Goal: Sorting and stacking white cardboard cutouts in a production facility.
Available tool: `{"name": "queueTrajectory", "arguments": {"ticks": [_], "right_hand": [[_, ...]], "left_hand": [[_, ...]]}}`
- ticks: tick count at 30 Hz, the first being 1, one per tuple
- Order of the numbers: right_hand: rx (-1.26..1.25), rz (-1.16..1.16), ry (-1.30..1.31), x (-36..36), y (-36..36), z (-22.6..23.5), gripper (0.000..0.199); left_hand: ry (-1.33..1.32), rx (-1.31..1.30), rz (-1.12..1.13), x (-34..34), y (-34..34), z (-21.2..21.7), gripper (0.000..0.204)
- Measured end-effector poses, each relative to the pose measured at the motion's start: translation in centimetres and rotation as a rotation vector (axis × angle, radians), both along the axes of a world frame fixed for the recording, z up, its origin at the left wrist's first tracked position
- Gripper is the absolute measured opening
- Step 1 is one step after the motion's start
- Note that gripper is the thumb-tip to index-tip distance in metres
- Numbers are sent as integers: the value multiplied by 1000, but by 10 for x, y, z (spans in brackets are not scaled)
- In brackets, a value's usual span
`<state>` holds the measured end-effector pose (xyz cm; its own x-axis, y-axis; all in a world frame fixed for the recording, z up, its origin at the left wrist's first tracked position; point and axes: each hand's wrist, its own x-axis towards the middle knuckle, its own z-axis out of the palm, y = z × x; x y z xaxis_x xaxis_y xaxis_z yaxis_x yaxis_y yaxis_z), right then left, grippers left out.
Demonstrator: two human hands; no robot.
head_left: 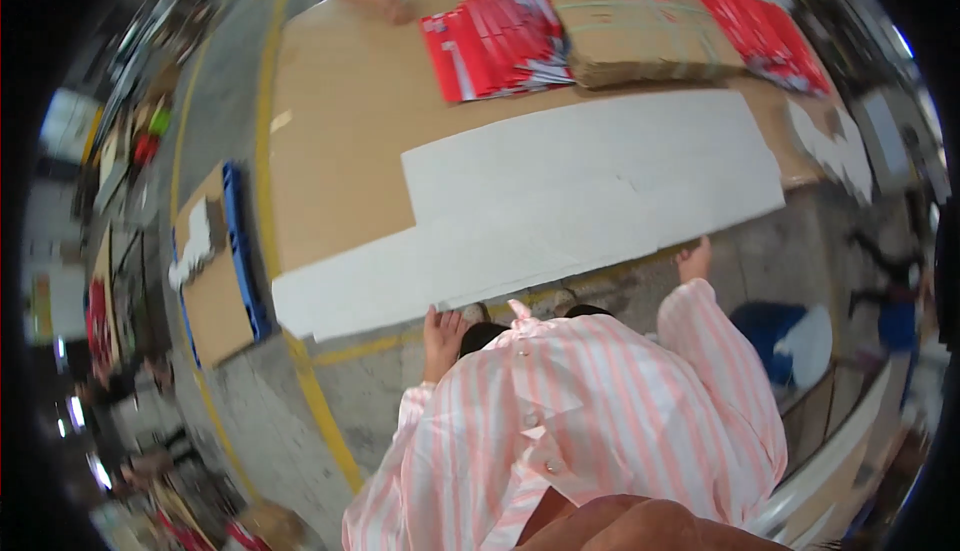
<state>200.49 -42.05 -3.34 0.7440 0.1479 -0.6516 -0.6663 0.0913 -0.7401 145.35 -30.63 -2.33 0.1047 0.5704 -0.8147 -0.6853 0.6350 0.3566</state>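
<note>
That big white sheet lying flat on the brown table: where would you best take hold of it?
Likely along its near long edge, from the person's side. The white sheet lies flat, so only its edges offer a grip, and it is wide, which calls for spread hands. The left hand and right hand are at that edge.

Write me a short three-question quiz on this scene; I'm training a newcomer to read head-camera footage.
1. True or false: both hands, the left hand and the right hand, are at the near edge of the large white sheet.
2. What lies at the far side of the work surface beside the brown cardboard stack? A) blue bottles B) red printed sheets C) green cups
3. Fill in: the person's shirt sleeves are striped pink and ____.

Key: 1 true; 2 B; 3 white.
</note>
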Motion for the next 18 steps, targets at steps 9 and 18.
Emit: {"name": "queueTrajectory", "arguments": {"ticks": [9, 18], "right_hand": [[-433, 834, -1116, 93, -14, -28, 52], [-397, 956, -1043, 118, -27, -47, 46]], "left_hand": [[-87, 127, 268, 83, -5, -4, 36], [36, 140, 376, 108, 15, -2, 32]]}}
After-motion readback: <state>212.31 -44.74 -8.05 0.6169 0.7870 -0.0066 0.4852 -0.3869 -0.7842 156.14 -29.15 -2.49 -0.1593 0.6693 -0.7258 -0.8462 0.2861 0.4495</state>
